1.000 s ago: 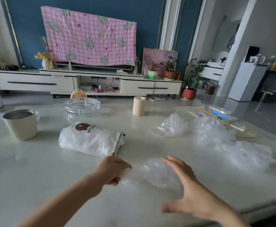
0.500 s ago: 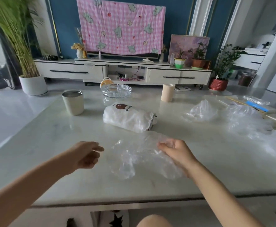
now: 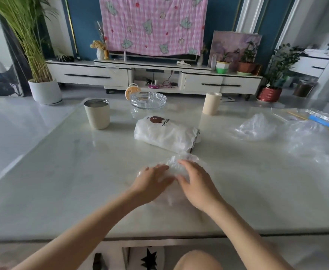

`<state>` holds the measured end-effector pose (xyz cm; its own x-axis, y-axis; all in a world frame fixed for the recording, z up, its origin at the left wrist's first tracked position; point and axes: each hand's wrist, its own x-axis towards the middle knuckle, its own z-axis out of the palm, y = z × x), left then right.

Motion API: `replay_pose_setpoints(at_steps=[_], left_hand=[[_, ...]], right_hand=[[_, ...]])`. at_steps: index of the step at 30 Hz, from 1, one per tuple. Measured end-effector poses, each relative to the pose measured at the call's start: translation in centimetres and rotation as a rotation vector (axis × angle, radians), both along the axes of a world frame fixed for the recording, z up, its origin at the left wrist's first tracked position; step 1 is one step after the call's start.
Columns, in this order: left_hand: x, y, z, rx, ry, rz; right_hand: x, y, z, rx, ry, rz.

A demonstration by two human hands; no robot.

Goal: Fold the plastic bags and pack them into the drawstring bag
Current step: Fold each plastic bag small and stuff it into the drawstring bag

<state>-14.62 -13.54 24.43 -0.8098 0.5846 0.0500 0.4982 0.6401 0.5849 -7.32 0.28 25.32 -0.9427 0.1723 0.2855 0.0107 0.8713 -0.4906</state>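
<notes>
Left hand (image 3: 152,180) and right hand (image 3: 197,184) lie flat, side by side, on the plastic bag (image 3: 182,162) near the desk's (image 3: 62,182) front edge, with the drawstring bag (image 3: 165,133) just behind. Best to press the air out before creasing.

Glossy marble-look table (image 3: 62,182), crinkled clear plastic bag (image 3: 181,164), glass dish (image 3: 148,100).

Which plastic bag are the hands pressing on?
The crumpled bag at the front, under the left hand and right hand. The other bags lie untouched on the right.
</notes>
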Motion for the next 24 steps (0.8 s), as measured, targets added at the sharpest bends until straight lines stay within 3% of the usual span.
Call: replay_pose_setpoints(at_steps=[3,11,14,18,20,22,24], left_hand=[[0.7,-1.4,-1.6,-0.301,0.211,-0.159],[-0.8,-3.3,-1.7,-0.416,0.235,-0.341],[-1.5,-4.2,-1.2,-0.312,0.194,-0.397],[-0.3,-5.9,-1.3,0.113,0.384,-0.396],[0.6,-6.2,-1.6,0.142,0.427,-0.451],[1.3,-5.8,-1.9,0.068,0.451,-0.455],[1.7,-5.1,-2.1,0.053,0.437,-0.364]], right_hand=[[0.5,1.0,-1.7,0.267,-0.253,0.029],[2.3,6.1,-1.8,0.416,-0.399,0.113],[2.7,6.0,-1.9,0.295,-0.312,0.141],[4.7,5.1,-1.0,-0.1,-0.006,0.077],[5.9,4.6,-0.2,-0.218,-0.056,0.14],[6.4,4.1,-0.2,-0.199,-0.203,0.223],[6.3,4.0,-1.4,-0.046,-0.203,0.234]])
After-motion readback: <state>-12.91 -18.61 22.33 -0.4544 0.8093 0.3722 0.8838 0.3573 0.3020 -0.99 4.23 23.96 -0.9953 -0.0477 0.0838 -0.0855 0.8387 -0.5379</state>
